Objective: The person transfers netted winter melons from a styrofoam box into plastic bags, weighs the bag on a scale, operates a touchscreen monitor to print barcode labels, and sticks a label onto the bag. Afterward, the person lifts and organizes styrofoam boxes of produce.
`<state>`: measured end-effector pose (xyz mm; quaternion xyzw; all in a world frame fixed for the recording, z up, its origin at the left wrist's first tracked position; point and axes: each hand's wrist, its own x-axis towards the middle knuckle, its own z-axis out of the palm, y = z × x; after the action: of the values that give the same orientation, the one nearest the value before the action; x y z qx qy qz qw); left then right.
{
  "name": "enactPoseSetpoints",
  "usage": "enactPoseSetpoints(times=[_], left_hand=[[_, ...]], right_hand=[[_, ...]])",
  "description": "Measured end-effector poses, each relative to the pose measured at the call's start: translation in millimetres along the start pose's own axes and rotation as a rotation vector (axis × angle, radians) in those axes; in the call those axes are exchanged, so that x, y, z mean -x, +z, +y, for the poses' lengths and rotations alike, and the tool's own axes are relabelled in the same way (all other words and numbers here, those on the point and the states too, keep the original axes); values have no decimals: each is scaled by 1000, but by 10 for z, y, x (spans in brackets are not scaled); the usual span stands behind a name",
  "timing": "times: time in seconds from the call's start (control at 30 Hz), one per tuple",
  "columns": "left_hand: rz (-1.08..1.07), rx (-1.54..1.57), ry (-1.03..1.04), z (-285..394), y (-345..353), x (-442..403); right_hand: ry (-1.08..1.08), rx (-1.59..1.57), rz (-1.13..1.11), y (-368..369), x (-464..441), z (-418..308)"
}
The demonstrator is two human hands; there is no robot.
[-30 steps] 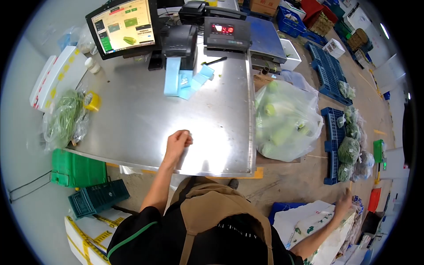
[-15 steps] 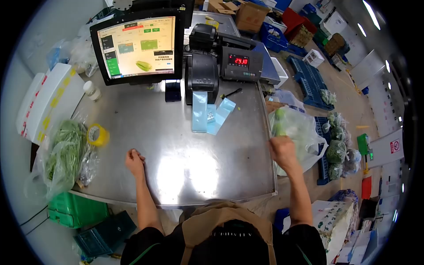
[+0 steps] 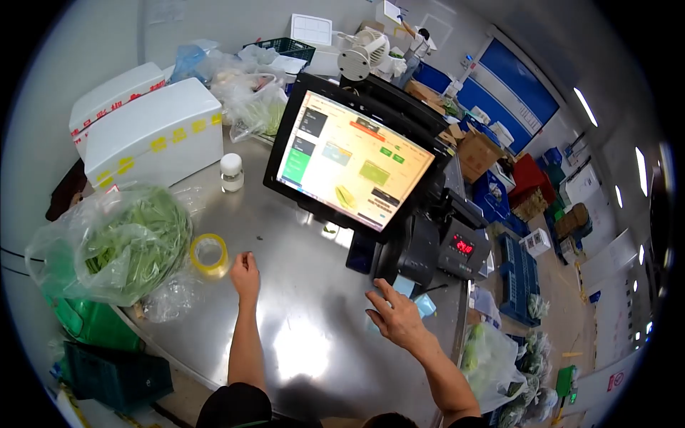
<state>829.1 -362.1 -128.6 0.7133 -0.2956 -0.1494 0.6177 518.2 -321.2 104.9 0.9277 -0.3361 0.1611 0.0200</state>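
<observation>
My left hand (image 3: 245, 276) is closed over the metal table, just right of a yellow tape roll (image 3: 209, 256); whatever it may hold is too small to make out. My right hand (image 3: 397, 314) has its fingers spread and holds nothing, above the blue labels (image 3: 424, 306) by the black printer (image 3: 417, 251). A lit monitor (image 3: 357, 162) stands behind the hands, with a red-digit scale display (image 3: 463, 246) to its right. Leafy greens in a clear bag (image 3: 135, 239) lie left of the tape.
White foam boxes (image 3: 157, 135) and a capped bottle (image 3: 232, 172) sit at the back left. A bag of green vegetables (image 3: 491, 360) is beyond the table's right edge. Blue pallets (image 3: 519, 278) rest on the floor. A person (image 3: 416, 53) stands far back.
The view has swung left and up. My right hand has left the vegetable bag, opened and moved over near the printer and labels. My left hand is now close to the tape roll.
</observation>
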Motion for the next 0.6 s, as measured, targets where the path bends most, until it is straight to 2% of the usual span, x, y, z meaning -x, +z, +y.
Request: enactPoseSetpoints(times=[0.1,0.27,0.4,0.6], left_hand=[[-5,18,-29,-34,86,-167],[27,-137,27,41,104,-268],[21,-169,30,71,100,-314],[-15,-152,-31,126,88,-349]], right_hand=[[-24,4,2,175,-319,107],[-4,-19,51,403,-804,197],[89,-97,23,514,-1092,197],[31,-36,116,621,-1360,305]])
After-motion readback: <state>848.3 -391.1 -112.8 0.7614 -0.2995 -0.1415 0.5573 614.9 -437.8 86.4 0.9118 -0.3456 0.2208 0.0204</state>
